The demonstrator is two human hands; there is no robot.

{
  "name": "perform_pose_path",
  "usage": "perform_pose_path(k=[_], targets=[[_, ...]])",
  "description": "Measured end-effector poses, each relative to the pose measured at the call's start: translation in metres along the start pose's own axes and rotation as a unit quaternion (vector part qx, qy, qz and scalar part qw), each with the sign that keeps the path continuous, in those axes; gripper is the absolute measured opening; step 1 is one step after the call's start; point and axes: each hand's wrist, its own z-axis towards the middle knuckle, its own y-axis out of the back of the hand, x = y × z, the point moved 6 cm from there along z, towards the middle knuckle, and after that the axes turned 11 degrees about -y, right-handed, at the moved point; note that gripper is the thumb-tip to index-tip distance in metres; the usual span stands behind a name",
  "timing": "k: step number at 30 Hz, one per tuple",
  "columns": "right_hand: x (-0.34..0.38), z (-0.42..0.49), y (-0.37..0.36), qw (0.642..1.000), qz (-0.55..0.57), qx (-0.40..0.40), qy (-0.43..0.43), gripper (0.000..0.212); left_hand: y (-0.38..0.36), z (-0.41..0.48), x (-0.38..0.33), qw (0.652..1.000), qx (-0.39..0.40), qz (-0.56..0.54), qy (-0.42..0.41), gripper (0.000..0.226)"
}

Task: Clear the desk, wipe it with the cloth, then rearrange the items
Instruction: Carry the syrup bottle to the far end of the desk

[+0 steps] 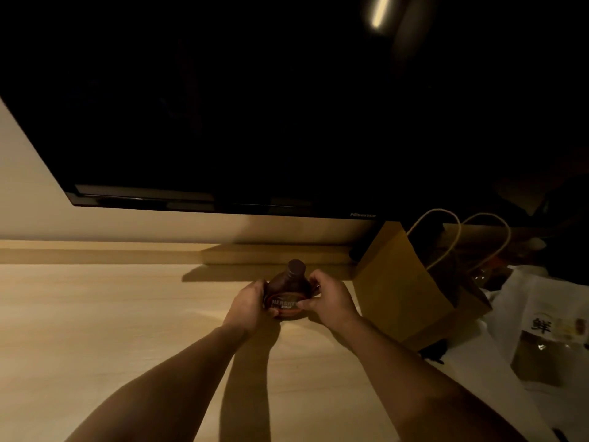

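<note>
A brown syrup bottle (290, 288) with a ribbed cap stands upright on the pale wooden desk (111, 314), near its middle. My left hand (247, 306) grips the bottle's left side. My right hand (331, 301) grips its right side, thumb across the label. Both forearms reach in from the bottom edge. No cloth is visible.
A dark television (255, 122) hangs just above the desk's back ledge. To the right of the bottle a brown paper bag (401, 295) with cord handles stands. Further right lie a white plastic bag (541, 317) and a small brown packet (538, 362).
</note>
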Motion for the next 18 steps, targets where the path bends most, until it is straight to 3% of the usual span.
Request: perform_pose_path(k=[6,11,14,18], targets=[[-0.003,0.005,-0.009,1.000,0.004,0.009,-0.020,0.048,0.001,0.002,0.008,1.000,-0.011,0.009,0.012,0.021],[-0.015,0.001,-0.013,0.997,0.013,0.010,-0.081,0.064,0.005,-0.009,0.013,0.999,-0.004,0.016,0.041,0.047],[-0.023,-0.019,-0.019,0.992,-0.040,-0.008,-0.122,0.052,0.024,-0.037,0.021,0.998,-0.021,0.013,0.056,0.058],[-0.022,-0.063,-0.050,0.975,-0.107,0.063,-0.182,0.053,0.075,-0.090,0.044,0.996,-0.040,0.025,0.074,0.057]])
